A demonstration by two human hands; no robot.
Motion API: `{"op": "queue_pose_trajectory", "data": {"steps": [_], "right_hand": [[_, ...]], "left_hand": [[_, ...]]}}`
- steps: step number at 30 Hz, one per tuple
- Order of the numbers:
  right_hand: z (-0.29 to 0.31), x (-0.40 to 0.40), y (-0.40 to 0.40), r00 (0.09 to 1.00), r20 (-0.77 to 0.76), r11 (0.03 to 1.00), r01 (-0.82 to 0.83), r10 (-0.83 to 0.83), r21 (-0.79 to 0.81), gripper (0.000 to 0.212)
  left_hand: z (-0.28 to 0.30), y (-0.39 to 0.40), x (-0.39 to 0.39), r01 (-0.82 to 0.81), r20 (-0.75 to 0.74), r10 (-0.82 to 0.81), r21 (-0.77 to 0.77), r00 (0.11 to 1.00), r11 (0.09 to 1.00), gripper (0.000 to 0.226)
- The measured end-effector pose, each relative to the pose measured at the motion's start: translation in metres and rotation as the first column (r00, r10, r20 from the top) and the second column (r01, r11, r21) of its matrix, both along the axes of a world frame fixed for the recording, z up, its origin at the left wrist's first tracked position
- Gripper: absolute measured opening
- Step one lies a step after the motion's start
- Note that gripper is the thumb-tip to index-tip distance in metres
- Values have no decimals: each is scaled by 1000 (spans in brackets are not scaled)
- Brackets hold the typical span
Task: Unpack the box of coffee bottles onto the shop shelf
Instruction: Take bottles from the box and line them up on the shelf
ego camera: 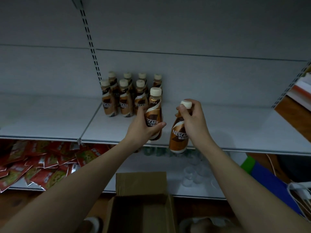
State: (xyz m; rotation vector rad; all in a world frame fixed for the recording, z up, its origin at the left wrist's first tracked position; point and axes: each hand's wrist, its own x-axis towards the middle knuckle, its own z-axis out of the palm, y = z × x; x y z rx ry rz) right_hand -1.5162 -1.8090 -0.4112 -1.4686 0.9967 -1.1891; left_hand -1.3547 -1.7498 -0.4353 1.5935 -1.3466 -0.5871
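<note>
Coffee bottles (127, 93): seven stood grouped on the shop shelf (235, 125), four in the back row against the back wall, three in front, caps up, labels facing out. Two more were in the air, one per hand, at about 4 o'clock from the group.

Left hand (143, 126) was wrapped round the waist of its bottle (154, 113), thumb across the label, fingers behind. Bottle upright, just beside the front row at its 3 o'clock end; I could not tell whether its base touched the shelf.

Right hand (191, 118) was pinched on the neck and cap of the second bottle (179, 135), which hung tilted, its base out past the front lip of the shelf.

Handling notes (judgement): small, rigid plastic bottles, full, so moderately heavy for their size; smooth shrink-sleeve labels probably slick. The narrowed waist gives the surest hold and best control for setting down upright. The cap pinch lets the bottle swing, fine for carrying but poorer for placing. Tall and narrow: a nudge could topple neighbours.

Cardboard box (141, 199) sat open at 6 o'clock, below the shelf; the part of its inside in view looked dark, contents not discernible.

Red packets (38, 165) lay heaped on the lower shelf at 8 o'clock.
</note>
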Motion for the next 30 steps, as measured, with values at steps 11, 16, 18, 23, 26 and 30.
{"op": "queue_pose_trajectory", "data": {"steps": [11,16,18,23,26,30], "right_hand": [[20,1,-57,999,-10,993,36,-37,-117,24],[10,14,-99,992,-115,984,33,-54,-175,28],[4,20,-112,987,-152,982,23,-52,-188,27],[-15,30,-139,984,-175,980,-5,-30,-200,27],[-21,35,-153,986,-168,977,-27,-9,-211,27],[-24,43,-168,986,-166,968,-51,10,-246,26]], "left_hand": [[-9,-53,-11,-130,-124,129,2,984,992,66],[-21,-78,-15,-221,-71,224,47,972,974,65],[-24,-86,-17,-250,-29,252,55,967,967,65],[-28,-105,-18,-275,44,272,63,961,960,65],[-31,-116,-19,-300,83,295,51,952,953,66],[-33,-129,-22,-358,165,343,69,925,931,68]]}}
